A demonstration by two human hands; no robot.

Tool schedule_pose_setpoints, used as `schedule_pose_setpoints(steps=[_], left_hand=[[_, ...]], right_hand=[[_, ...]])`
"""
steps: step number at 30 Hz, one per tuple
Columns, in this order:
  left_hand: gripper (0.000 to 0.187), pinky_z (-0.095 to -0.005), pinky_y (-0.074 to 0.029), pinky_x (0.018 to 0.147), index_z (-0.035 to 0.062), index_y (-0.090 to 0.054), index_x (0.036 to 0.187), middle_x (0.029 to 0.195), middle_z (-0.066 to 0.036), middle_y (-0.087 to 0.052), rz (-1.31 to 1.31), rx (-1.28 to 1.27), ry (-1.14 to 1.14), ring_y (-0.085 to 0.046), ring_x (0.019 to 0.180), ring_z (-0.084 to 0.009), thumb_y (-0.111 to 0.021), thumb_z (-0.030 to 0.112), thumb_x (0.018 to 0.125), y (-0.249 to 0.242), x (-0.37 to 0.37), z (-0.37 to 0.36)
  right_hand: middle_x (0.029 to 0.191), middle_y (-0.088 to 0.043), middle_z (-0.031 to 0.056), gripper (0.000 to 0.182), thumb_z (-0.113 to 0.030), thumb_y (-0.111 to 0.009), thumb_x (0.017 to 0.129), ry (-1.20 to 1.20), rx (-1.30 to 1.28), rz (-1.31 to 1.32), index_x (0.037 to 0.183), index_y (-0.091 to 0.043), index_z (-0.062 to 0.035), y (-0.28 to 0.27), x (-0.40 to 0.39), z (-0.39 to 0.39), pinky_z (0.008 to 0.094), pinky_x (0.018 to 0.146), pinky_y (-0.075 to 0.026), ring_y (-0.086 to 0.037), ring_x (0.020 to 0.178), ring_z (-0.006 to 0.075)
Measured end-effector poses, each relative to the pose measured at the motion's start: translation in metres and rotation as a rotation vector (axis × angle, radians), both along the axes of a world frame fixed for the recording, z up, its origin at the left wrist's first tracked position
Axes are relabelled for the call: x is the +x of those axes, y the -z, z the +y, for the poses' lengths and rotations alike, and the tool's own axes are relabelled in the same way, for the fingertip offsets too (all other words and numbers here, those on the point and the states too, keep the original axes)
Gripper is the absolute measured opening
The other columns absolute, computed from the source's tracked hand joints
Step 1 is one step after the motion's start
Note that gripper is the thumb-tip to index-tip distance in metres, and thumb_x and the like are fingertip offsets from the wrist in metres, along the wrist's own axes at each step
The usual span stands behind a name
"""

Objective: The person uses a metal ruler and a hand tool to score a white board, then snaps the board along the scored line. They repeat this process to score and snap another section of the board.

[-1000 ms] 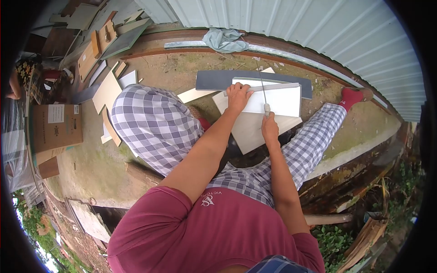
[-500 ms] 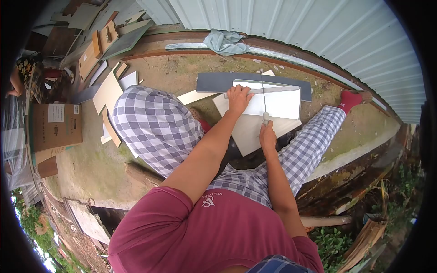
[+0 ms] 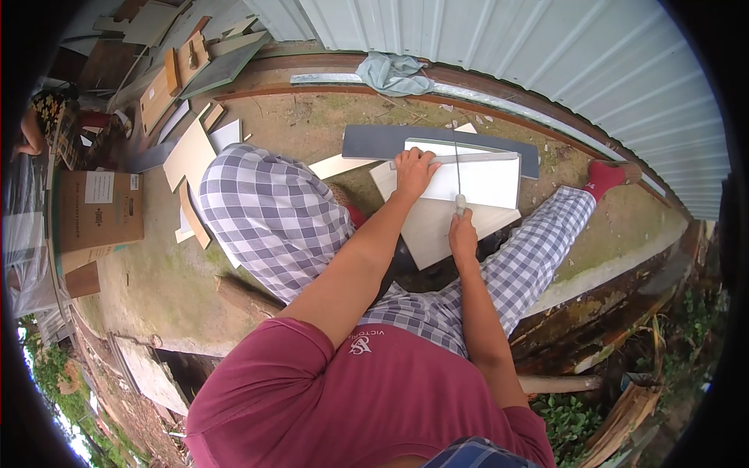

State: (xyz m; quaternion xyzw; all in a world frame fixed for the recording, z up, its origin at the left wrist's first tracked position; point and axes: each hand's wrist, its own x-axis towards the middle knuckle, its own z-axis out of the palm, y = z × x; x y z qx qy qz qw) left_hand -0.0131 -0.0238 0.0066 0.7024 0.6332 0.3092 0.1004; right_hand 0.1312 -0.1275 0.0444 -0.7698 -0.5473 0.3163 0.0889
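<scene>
My right hand [image 3: 463, 235] is closed round the pale handle of a long, thin-bladed hand saw [image 3: 457, 168]. Its blade points away from me and shows nearly edge-on, so any teeth are hidden. The blade crosses a narrow grey strip [image 3: 488, 157] lying over a white board [image 3: 495, 187]. To the left of the blade, my left hand [image 3: 414, 171] grips the strip's left part and presses on the board, fingers curled over it. Beneath the white board lies a beige board [image 3: 437, 234], and a dark grey board [image 3: 370, 142] sits behind.
My bent leg [image 3: 269, 214] is at the left, my stretched leg [image 3: 538, 249] at the right. Board offcuts [image 3: 191, 156] and a cardboard box [image 3: 101, 210] stand left. A corrugated metal wall [image 3: 499, 47] and a crumpled cloth [image 3: 394, 74] are ahead. Another person's arm [image 3: 31, 132] shows far left.
The whole view has shifted slightly, with the scene moving a little right. Both hands, the hand saw and the boards keep nearly the same arrangement.
</scene>
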Motion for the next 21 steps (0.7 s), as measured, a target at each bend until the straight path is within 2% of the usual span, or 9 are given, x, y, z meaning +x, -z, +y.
schedule_pose_setpoints(steps=[21], left_hand=[[0.023,-0.0408,-0.033,0.080,0.0136,-0.064,0.091,0.087,-0.008,-0.054,-0.011,0.012,-0.007,-0.049,0.087,-0.0268,-0.067,0.029,0.074,-0.001,0.001,0.000]], right_hand=[[0.079,-0.061,0.0274,0.028,-0.027,-0.043,0.091,-0.011,0.034,-0.015,0.107,-0.037,-0.0034,0.005,0.005,0.014,0.0523,0.069,-0.045,-0.059,0.078,0.0457]])
